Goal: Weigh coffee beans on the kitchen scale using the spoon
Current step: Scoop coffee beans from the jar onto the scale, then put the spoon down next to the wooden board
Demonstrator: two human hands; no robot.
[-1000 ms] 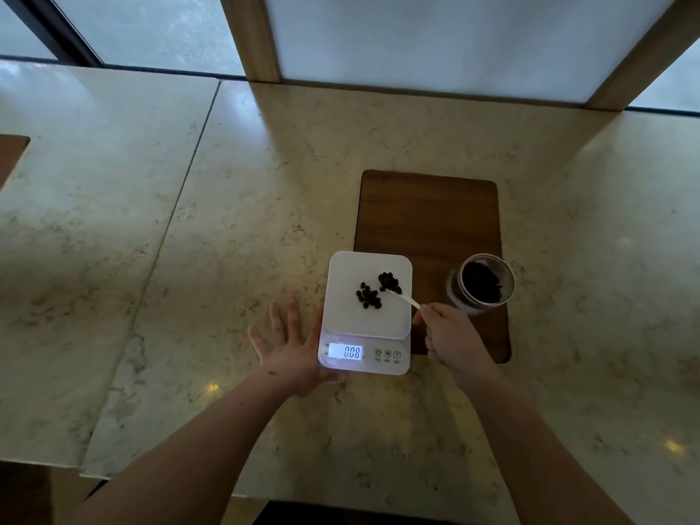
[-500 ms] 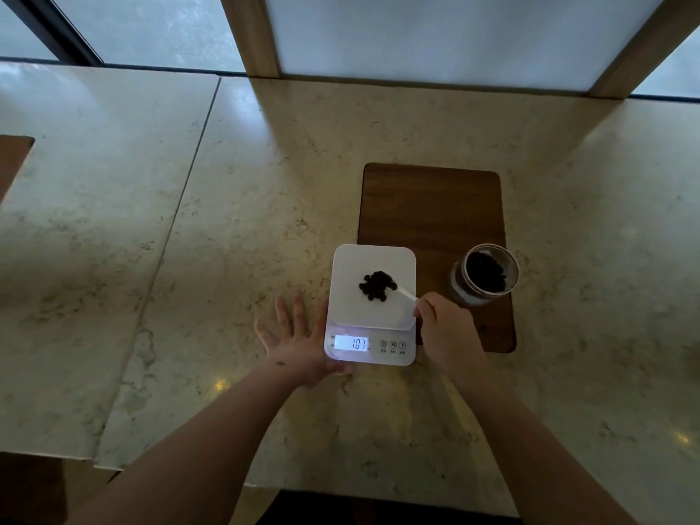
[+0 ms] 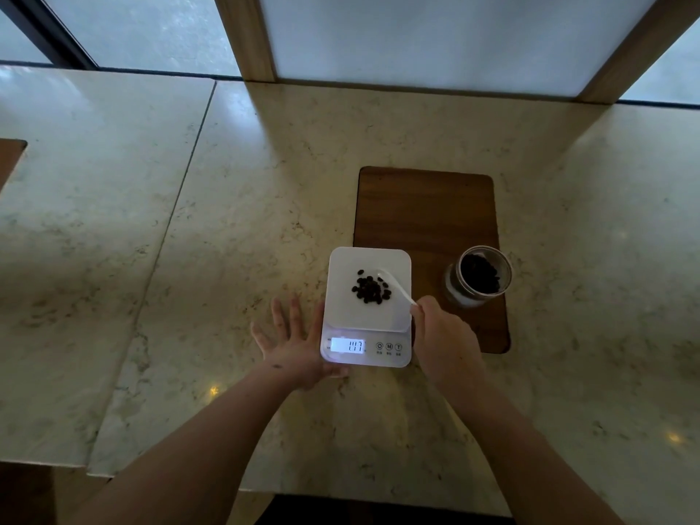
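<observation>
Just ahead of my right hand (image 3: 445, 337) sits the scale (image 3: 366, 308), with the beans (image 3: 370, 289) in a small heap near the middle of its white plate. My right hand is closed around the handle of the spoon (image 3: 396, 286); its bowl lies over the plate at the right edge of the heap and looks empty. My left hand (image 3: 293, 344) is flat and spread on the counter (image 3: 189, 221), holding nothing, its thumb side against the scale's left edge and near corner.

Step in hand, as I judge it: adding beans by the spoonful and reading the display (image 3: 347, 345). It is lit, but I cannot read the digits with confidence. To do it well, I keep the spoon off the plate while reading, since its touch would probably shift the number. I also keep my left hand from pressing on the plate.

Right of my spoon hand, the jar (image 3: 478, 277) stands open on the board (image 3: 424, 210), with beans inside. Nothing lies between jar and scale. Risk: beans could roll off the flat, rimless plate, so I tip each spoonful low over the heap.
</observation>
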